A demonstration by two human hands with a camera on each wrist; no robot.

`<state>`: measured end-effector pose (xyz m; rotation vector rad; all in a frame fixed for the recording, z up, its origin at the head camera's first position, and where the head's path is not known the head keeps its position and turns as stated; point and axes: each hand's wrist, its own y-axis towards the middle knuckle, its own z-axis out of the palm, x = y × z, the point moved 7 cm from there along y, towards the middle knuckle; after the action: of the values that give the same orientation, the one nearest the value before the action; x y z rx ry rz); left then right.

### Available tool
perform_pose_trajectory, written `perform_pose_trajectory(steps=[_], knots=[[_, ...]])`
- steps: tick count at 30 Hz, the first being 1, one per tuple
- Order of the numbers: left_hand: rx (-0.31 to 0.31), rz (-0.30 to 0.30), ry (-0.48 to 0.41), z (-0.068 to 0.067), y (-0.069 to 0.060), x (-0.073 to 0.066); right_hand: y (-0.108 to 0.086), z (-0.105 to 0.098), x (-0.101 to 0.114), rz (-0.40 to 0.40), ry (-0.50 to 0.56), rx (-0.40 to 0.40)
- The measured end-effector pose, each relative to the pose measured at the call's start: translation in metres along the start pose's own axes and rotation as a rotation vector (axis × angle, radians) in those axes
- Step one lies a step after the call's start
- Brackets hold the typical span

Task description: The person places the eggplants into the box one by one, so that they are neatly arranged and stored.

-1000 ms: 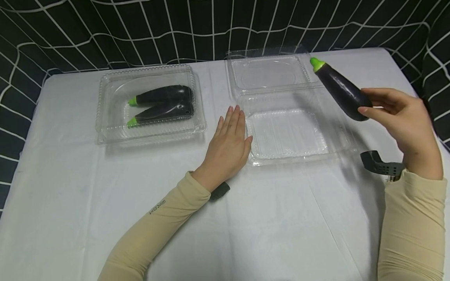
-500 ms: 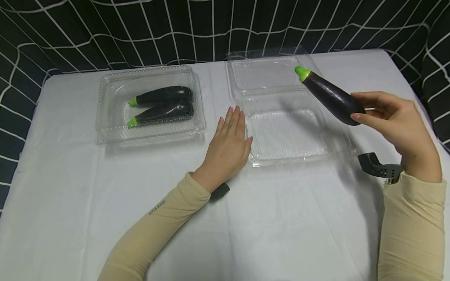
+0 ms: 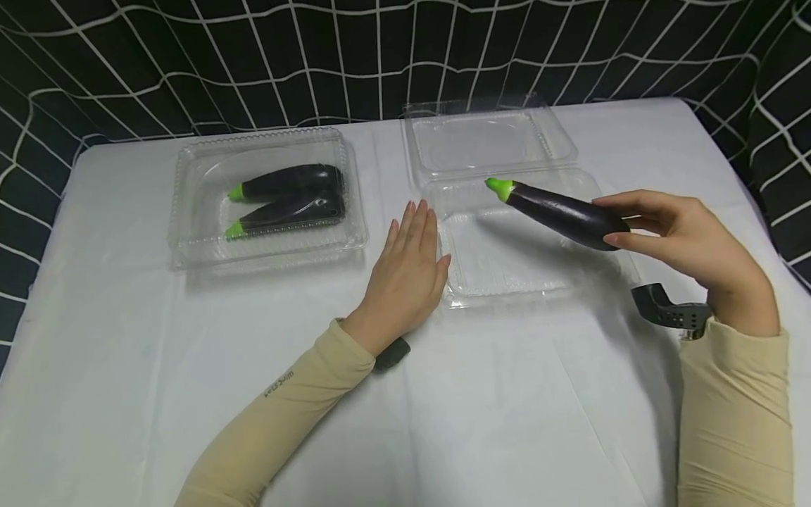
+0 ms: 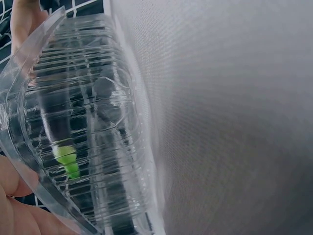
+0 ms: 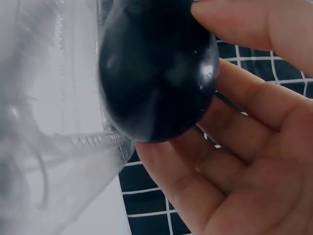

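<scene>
My right hand (image 3: 690,243) pinches the thick end of an eggplant (image 3: 564,215) between thumb and fingers. The eggplant hangs over the base of an open clear plastic clamshell box (image 3: 507,292), its green stem end pointing left. In the right wrist view the dark rounded end of the eggplant (image 5: 156,83) fills the middle, with fingers around it. My left hand (image 3: 405,274) lies with straight fingers against the left side of the open box. Through the ribbed box wall (image 4: 83,63) the left wrist view shows the green stem (image 4: 67,160).
A shut clear clamshell box (image 3: 209,246) holding two eggplants (image 3: 291,182) stands at the left on the white tablecloth (image 3: 317,436). The open box's lid (image 3: 475,137) lies back toward the far edge. Behind hangs a dark curtain with white grid lines (image 3: 355,63).
My right hand has carried the eggplant left and lower, bringing it over the open box's base and closer to level. My left hand stays at the box's side. The head view has shifted slightly.
</scene>
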<state>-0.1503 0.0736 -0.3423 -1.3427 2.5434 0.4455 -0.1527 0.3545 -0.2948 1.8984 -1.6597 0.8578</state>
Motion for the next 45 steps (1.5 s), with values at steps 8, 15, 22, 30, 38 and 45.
perform_pose_trajectory(steps=[8,15,22,30,38,45], knots=[[0.003,-0.010,-0.012,0.000,0.000,0.002,0.002,0.013,0.002,-0.001,-0.016,0.090],[0.000,-0.003,-0.009,0.000,0.000,0.000,0.003,0.023,0.007,-0.057,-0.067,0.147],[-0.004,-0.004,-0.005,0.000,0.000,0.000,0.003,0.034,0.015,-0.139,-0.108,0.209],[0.006,-0.009,-0.024,0.001,0.000,0.000,0.003,0.043,0.022,-0.218,-0.145,0.263],[-0.008,-0.006,-0.026,0.000,0.001,0.001,0.005,0.051,0.022,-0.220,-0.189,0.291],[-0.013,-0.003,-0.033,0.000,0.000,0.001,0.007,0.055,0.020,-0.187,-0.195,0.293]])
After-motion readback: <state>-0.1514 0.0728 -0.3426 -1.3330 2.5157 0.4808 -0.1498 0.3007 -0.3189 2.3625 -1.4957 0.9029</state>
